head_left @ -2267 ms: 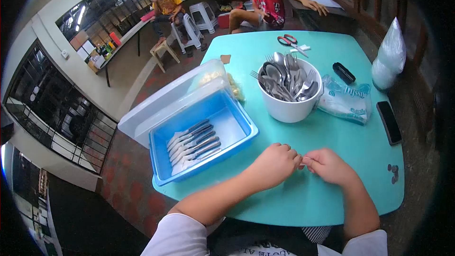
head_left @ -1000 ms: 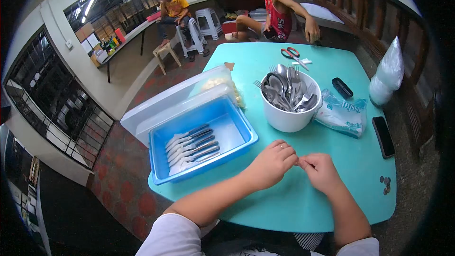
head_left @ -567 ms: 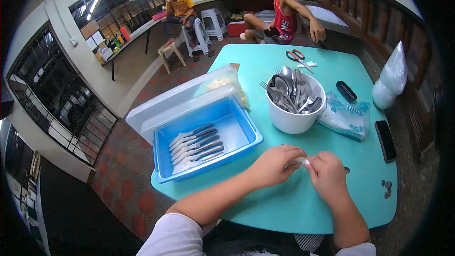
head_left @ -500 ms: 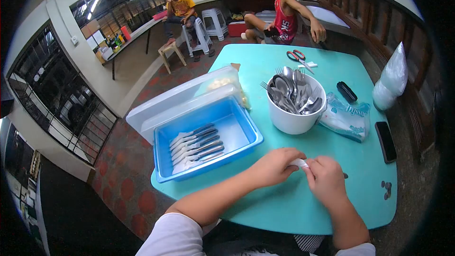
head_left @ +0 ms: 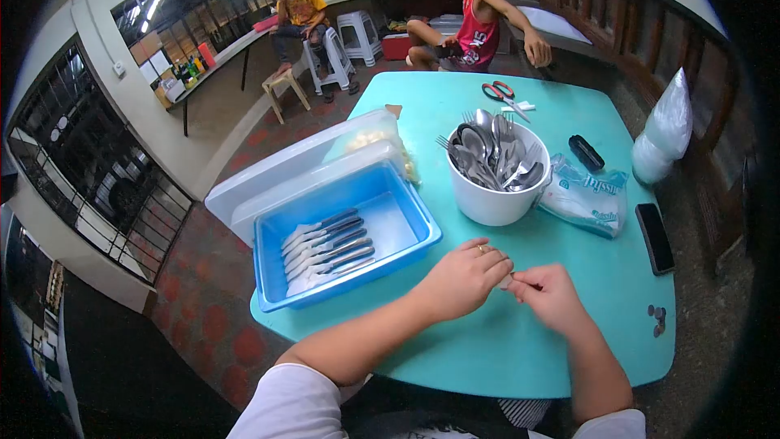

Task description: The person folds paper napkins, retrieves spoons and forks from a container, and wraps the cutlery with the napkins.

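Note:
My left hand [head_left: 465, 280] is closed over a small piece of white tissue [head_left: 505, 282], just in front of the white bucket [head_left: 491, 205]. My right hand [head_left: 551, 296] pinches the same tissue from the other side, its fingertips meeting those of the left. Most of the tissue, and anything wrapped inside it, is hidden by my fingers. Spoons and forks [head_left: 496, 150] stand crowded in the bucket. To the left, a blue tray [head_left: 406, 232] holds a row of utensils [head_left: 325, 250] with dark and metal handles, their other ends wrapped in white tissue.
Behind the tray leans a clear lid [head_left: 292, 162]. Scissors [head_left: 505, 96], a black object [head_left: 587, 153], a tissue pack [head_left: 585, 197], a phone [head_left: 655, 238], coins [head_left: 658, 321] and a plastic-wrapped bundle [head_left: 662, 134] lie around the turquoise table [head_left: 455, 358]. Two people sit beyond.
My hands have shifted and turned around the tissue, so less of its white surface shows. The left hand now lies more over the top. The whole view has shifted slightly.

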`<move>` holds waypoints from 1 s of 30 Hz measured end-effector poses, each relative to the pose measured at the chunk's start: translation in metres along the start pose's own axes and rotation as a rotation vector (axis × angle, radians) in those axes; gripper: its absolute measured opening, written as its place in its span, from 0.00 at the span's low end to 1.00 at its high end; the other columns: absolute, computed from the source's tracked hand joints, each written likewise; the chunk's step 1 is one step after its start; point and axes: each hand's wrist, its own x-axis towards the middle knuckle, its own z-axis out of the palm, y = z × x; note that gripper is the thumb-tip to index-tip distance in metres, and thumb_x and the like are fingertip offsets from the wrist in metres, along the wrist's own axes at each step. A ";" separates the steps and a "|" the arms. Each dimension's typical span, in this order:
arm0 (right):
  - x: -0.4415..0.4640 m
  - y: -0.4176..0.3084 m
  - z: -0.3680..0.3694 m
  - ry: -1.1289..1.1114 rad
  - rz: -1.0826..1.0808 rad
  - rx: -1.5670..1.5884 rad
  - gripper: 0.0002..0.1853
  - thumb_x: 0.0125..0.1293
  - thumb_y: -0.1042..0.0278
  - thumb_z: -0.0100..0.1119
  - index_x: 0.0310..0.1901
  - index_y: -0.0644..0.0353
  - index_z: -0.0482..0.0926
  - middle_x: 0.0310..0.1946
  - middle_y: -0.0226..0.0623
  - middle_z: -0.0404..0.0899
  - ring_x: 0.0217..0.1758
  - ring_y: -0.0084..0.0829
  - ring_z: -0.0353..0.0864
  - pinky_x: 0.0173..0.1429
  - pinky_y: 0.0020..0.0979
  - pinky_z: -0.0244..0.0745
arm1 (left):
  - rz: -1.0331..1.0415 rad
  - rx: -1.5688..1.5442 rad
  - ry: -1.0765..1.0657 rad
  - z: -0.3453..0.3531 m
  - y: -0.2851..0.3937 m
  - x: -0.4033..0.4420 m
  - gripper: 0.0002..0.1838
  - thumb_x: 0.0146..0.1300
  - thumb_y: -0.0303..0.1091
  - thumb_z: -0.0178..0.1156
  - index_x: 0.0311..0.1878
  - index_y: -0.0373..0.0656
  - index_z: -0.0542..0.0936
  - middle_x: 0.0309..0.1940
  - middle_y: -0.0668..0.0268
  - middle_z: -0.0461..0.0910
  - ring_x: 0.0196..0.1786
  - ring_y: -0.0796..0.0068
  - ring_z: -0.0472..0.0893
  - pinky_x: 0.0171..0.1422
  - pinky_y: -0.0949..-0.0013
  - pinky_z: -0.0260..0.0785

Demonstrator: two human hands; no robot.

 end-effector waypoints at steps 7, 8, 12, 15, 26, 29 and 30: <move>-0.006 -0.007 0.014 0.217 -0.308 -0.686 0.07 0.59 0.69 0.64 0.35 0.64 0.83 0.27 0.45 0.80 0.31 0.44 0.79 0.34 0.40 0.72 | -0.058 -0.041 -0.329 -0.010 -0.003 0.002 0.13 0.53 0.27 0.58 0.43 0.39 0.77 0.37 0.60 0.79 0.44 0.60 0.80 0.53 0.58 0.71; -0.006 -0.011 0.015 0.234 -0.299 -0.717 0.07 0.60 0.70 0.64 0.34 0.65 0.83 0.27 0.45 0.80 0.32 0.44 0.79 0.34 0.39 0.73 | 0.010 -0.013 -0.242 -0.004 -0.007 -0.001 0.10 0.54 0.28 0.58 0.40 0.39 0.78 0.34 0.61 0.78 0.42 0.60 0.79 0.53 0.58 0.70; 0.001 0.013 0.004 0.152 -0.012 -0.357 0.07 0.61 0.71 0.62 0.33 0.66 0.82 0.27 0.46 0.79 0.31 0.44 0.79 0.36 0.40 0.72 | 0.156 0.167 -0.239 0.015 -0.004 -0.009 0.12 0.59 0.31 0.57 0.44 0.37 0.79 0.45 0.58 0.82 0.47 0.62 0.81 0.56 0.57 0.71; 0.005 0.006 -0.004 0.062 0.129 -0.354 0.07 0.61 0.71 0.60 0.32 0.67 0.81 0.27 0.46 0.78 0.31 0.45 0.78 0.36 0.40 0.72 | 0.171 0.210 -0.148 0.020 -0.002 -0.008 0.13 0.59 0.33 0.58 0.44 0.36 0.79 0.47 0.58 0.82 0.47 0.62 0.82 0.57 0.56 0.70; 0.006 0.013 0.020 0.270 -0.337 -0.675 0.11 0.66 0.66 0.59 0.28 0.63 0.77 0.21 0.39 0.73 0.23 0.38 0.72 0.28 0.36 0.65 | -0.115 0.010 -0.078 0.015 -0.006 -0.011 0.08 0.58 0.35 0.59 0.36 0.41 0.77 0.32 0.62 0.78 0.39 0.62 0.80 0.48 0.58 0.71; 0.007 0.034 0.006 0.024 0.169 0.157 0.15 0.70 0.61 0.56 0.26 0.58 0.75 0.19 0.28 0.70 0.17 0.23 0.64 0.23 0.28 0.57 | 0.048 0.111 0.078 0.012 -0.010 -0.009 0.09 0.58 0.36 0.58 0.38 0.42 0.77 0.33 0.63 0.78 0.41 0.65 0.80 0.52 0.59 0.71; 0.012 0.024 0.007 0.001 0.220 0.282 0.16 0.71 0.59 0.55 0.25 0.56 0.75 0.20 0.27 0.70 0.17 0.20 0.61 0.23 0.26 0.55 | 0.117 0.153 0.149 0.011 -0.013 -0.007 0.09 0.58 0.36 0.58 0.38 0.42 0.77 0.34 0.64 0.78 0.41 0.66 0.80 0.54 0.58 0.71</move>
